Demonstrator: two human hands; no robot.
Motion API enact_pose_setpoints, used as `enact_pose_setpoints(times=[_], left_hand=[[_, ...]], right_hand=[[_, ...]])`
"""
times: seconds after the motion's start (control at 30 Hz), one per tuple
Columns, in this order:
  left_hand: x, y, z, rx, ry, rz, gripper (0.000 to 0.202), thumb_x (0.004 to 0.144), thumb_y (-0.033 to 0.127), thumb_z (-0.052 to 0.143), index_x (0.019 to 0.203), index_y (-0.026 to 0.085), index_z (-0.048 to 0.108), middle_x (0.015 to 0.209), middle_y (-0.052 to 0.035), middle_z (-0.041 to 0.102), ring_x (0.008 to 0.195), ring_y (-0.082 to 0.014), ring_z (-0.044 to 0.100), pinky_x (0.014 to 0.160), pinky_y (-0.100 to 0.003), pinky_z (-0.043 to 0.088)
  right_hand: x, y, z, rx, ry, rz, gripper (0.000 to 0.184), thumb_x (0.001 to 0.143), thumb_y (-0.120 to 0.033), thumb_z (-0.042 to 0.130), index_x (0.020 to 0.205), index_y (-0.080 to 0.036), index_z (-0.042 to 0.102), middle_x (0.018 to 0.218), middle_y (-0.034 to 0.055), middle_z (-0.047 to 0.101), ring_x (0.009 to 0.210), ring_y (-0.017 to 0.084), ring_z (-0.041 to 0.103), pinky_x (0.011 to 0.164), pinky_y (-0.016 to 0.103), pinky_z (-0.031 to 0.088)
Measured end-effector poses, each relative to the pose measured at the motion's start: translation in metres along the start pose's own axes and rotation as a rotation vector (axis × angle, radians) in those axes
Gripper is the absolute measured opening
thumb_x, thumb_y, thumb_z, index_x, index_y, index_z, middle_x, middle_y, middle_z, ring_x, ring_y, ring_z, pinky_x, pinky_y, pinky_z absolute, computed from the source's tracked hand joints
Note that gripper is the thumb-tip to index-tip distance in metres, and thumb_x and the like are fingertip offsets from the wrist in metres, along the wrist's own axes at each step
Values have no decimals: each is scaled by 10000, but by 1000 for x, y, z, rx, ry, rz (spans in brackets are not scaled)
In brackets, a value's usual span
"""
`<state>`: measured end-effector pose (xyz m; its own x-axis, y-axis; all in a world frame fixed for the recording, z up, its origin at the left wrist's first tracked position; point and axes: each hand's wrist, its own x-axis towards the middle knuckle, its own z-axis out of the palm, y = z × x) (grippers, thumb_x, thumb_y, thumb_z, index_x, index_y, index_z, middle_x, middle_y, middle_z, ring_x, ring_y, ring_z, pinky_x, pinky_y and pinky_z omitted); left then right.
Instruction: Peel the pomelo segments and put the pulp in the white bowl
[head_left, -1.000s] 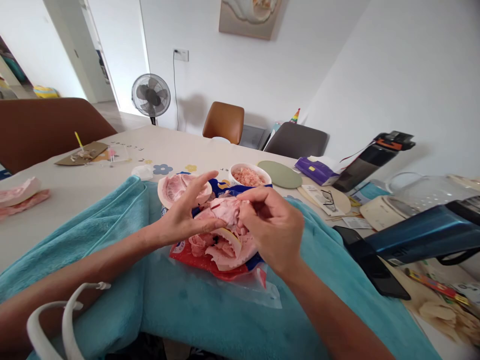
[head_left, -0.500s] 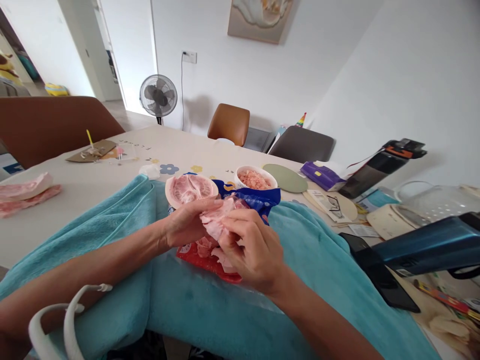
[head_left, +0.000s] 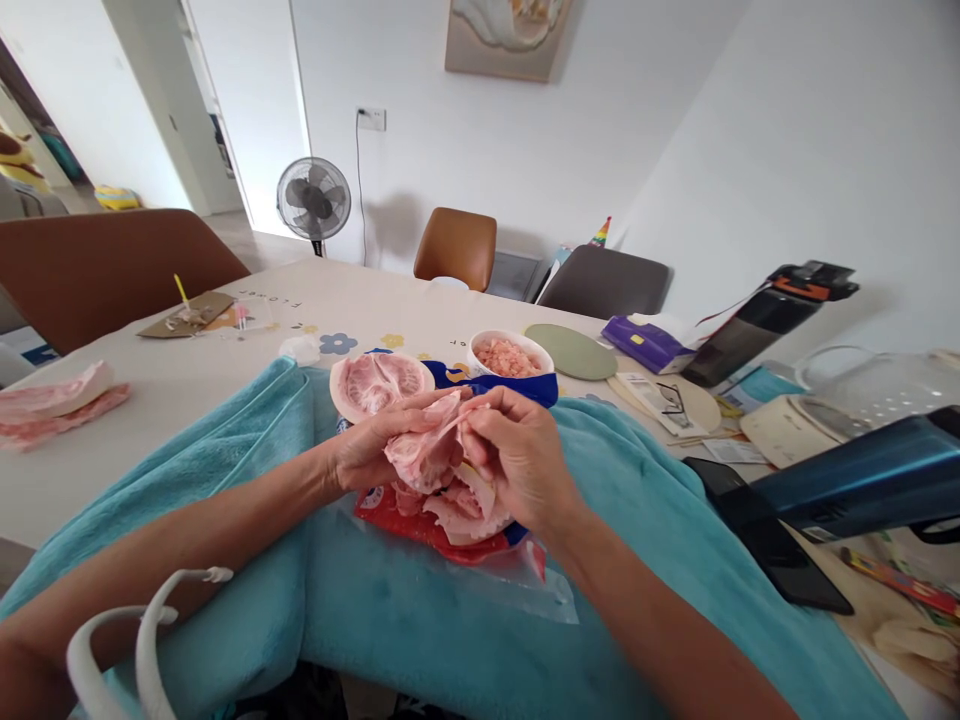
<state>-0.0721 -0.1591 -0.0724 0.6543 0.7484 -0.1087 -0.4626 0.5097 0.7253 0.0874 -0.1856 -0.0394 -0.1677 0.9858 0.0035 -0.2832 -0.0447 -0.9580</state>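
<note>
My left hand (head_left: pixel 367 452) cradles a pink pomelo segment (head_left: pixel 420 450) from below, fingers curled round it. My right hand (head_left: pixel 514 458) pinches the segment's pale skin at its top edge. Both hands hover over a red and blue plastic bag (head_left: pixel 427 528) heaped with pink peel scraps (head_left: pixel 469 510), lying on a teal towel (head_left: pixel 420 610). Just behind the hands sits a pomelo half (head_left: pixel 379 382), cut face up. A white bowl (head_left: pixel 511 353) of peeled pink pulp stands behind the bag.
Pomelo peel pieces (head_left: pixel 52 400) lie at the table's left edge. A green round mat (head_left: pixel 570 352), purple tissue pack (head_left: pixel 649 345), glasses (head_left: pixel 664 397), black phone (head_left: pixel 772 540) and blue appliance (head_left: pixel 862 480) crowd the right. Brown chairs (head_left: pixel 454 245) and a fan (head_left: pixel 313 200) stand beyond the table.
My right hand shifted from gripping the segment's lower side up to pinching its top edge. My left hand stays curled under the segment.
</note>
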Motion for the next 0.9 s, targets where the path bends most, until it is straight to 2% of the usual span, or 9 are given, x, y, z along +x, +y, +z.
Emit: enact_pose_setpoints(times=[0.17,0.27,0.4,0.53,0.6,0.7,0.77,0.83,0.9], left_hand=[[-2,0,1,34,-50,-5,414,838,213,601,1251,185,592,1077,-105,699,806,-186,665,705,-297,543],[0,0,2,17,-87,-16,332,902,258,518,1209,155,595,1024,-125,702,763,-183,658,637,-293,535],[4,1,-2,-37,-52,-22,286,899,280,499,1117,139,619,1062,-130,695,769,-191,662,630,-303,543],[6,1,-9,-82,-82,-24,326,867,267,456,1054,82,649,819,-128,707,690,-207,659,634,-330,545],[7,0,-11,-94,-100,-17,342,858,267,451,1045,68,658,776,-125,700,675,-212,658,635,-339,547],[7,-1,-10,-95,-68,-8,312,865,234,466,1038,69,666,815,-125,706,690,-204,662,640,-328,549],[7,-1,-8,-82,-34,-6,282,870,214,479,1014,64,671,819,-127,709,692,-201,669,640,-312,545],[7,-1,-6,-70,5,10,250,868,177,482,988,66,671,824,-129,713,711,-208,679,659,-312,546],[7,-2,-4,-60,42,23,220,864,151,491,969,76,668,831,-120,713,729,-204,684,690,-313,550]], right_hand=[[7,-24,-17,-18,139,-183,72,662,-180,598,632,-187,533,429,-73,501,327,52,388,319,176,266],[8,-32,-27,-263,230,-364,33,709,-176,590,682,-192,581,447,-77,509,351,67,424,357,200,323],[6,-33,-35,-828,80,-366,109,799,-242,597,733,-189,665,522,-48,565,461,88,489,471,234,378],[9,-26,-39,-1139,-80,-348,287,878,-292,522,640,-186,642,625,-5,618,601,126,552,560,259,392],[12,-21,-41,-1221,-100,-359,294,877,-266,516,619,-188,631,669,6,632,646,137,568,594,266,401],[15,-15,-43,-1270,-116,-333,152,809,-145,548,803,-215,683,819,5,666,704,134,591,624,261,417],[15,-14,-44,-1278,-121,-312,208,775,-98,558,869,-233,686,890,1,663,736,133,601,643,263,427],[14,-16,-42,-1279,-107,-319,147,796,-125,569,756,-218,676,846,2,648,741,138,601,657,275,434],[11,-20,-39,-1246,-80,-370,222,842,-196,574,630,-198,639,770,6,627,725,141,594,660,284,439]])
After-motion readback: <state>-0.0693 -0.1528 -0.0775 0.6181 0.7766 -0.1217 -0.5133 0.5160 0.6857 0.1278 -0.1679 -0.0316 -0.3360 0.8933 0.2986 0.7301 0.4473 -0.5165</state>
